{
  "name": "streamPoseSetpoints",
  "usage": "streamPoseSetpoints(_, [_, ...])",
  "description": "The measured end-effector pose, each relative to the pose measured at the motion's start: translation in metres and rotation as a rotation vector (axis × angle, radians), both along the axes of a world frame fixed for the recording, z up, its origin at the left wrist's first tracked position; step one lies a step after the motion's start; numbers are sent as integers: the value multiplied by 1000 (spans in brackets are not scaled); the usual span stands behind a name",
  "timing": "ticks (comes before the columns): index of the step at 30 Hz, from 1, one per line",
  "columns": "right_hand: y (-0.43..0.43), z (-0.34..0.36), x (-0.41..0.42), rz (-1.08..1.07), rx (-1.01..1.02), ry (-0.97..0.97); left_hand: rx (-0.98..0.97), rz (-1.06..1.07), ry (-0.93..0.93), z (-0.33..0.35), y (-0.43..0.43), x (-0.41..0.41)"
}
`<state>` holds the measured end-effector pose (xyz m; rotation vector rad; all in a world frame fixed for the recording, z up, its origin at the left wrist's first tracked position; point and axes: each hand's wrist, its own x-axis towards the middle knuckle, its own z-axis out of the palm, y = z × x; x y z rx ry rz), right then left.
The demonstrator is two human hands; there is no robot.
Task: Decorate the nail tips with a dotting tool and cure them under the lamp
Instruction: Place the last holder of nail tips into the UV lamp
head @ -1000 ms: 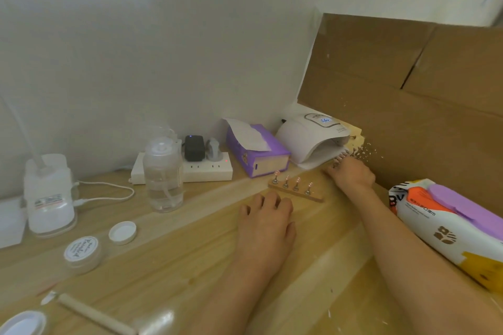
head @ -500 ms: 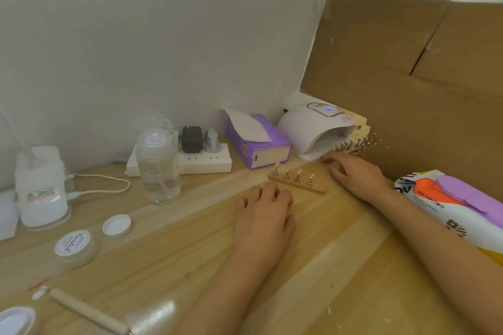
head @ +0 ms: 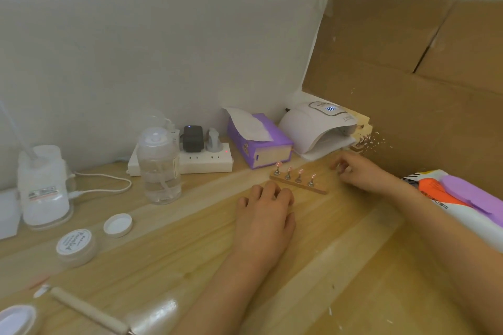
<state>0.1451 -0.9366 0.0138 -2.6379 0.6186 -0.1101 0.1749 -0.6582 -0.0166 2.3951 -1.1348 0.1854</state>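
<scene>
Nail tips point(head: 295, 174) on wooden desk point(head: 353, 253) by lamp point(head: 315, 128); left hand point(head: 265, 215) flat, relaxed; right hand point(head: 359, 174) blurred, loosely curled, seemingly empty.

Purple tissue box point(head: 261, 141), white lamp point(head: 313, 128), pink nail tips point(head: 295, 171).

One head-worn camera looks forward and down. It sits above, well back from the lamp point(head: 313, 128), facing it.

Left hand point(head: 265, 212) flat; right hand point(head: 359, 171) beside nail stand point(head: 298, 182).
</scene>
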Motion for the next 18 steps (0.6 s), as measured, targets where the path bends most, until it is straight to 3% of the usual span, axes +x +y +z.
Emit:
streamPoseSetpoints(2, [14, 4, -13, 120, 121, 79, 5, 2, 0, 0, -1, 0])
streamPoseSetpoints(5, [35, 4, -20, 151, 114, 6, 4, 5, 3, -1, 0, 0])
streamPoseSetpoints(12, [38, 2, -31, -14, -177, -193, -6, 1, 4, -1, 0, 1])
streamPoseSetpoints(18, [19, -1, -35, -220, -85, -352, -6, -1, 16, -2, 0, 2])
